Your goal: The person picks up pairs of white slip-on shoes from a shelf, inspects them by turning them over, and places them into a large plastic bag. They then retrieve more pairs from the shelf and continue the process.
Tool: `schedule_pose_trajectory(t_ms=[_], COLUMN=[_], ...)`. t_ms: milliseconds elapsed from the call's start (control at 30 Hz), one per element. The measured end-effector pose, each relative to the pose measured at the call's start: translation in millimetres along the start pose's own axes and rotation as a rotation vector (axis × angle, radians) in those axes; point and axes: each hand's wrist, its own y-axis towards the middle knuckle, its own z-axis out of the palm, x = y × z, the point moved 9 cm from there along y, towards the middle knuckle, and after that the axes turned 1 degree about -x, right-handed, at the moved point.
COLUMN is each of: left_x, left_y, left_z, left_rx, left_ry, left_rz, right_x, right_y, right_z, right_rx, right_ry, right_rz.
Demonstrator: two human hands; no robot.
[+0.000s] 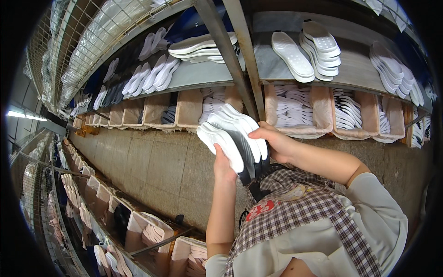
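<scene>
Between my two hands is a small bundle of white shoe soles (222, 141), some with dark heel ends, held tilted over the aisle in front of my checked apron. My left hand (224, 165) grips the bundle's near left side, its thumb lying on the outermost sole. On the right side my right hand (272, 141) clasps the soles, thumb on top and fingers hidden behind them. A grey ribbed face shows in the gap between the soles. Ahead on the shelf stand a stack of white soles (319, 48) and another short pile of white soles (292, 56).
A metal shelf (277, 27) with upright posts (243, 60) runs along the far side. Beneath it stand lined baskets (323, 111) filled with soles. More lined baskets (150, 228) and racks line the left side, with the tiled floor (152, 161) between.
</scene>
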Motion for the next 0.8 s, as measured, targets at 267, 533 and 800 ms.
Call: schedule_pose_trajectory(t_ms=[267,533,800], left_x=[-32,-52,-64], left_y=[-10,-12,-26], left_z=[13,19,27], left_rx=[0.092,0.191,0.307], left_ry=[0.032,0.060,0.092], left_rz=[0.235,0.310,0.415], right_x=[18,30,26], right_y=[-10,-17,-20], right_z=[25,41,44], right_rx=[0.187,0.382,0.506], right_ry=[-0.447,-0.477,-0.522], right_rz=[-0.320,-0.392,-0.455])
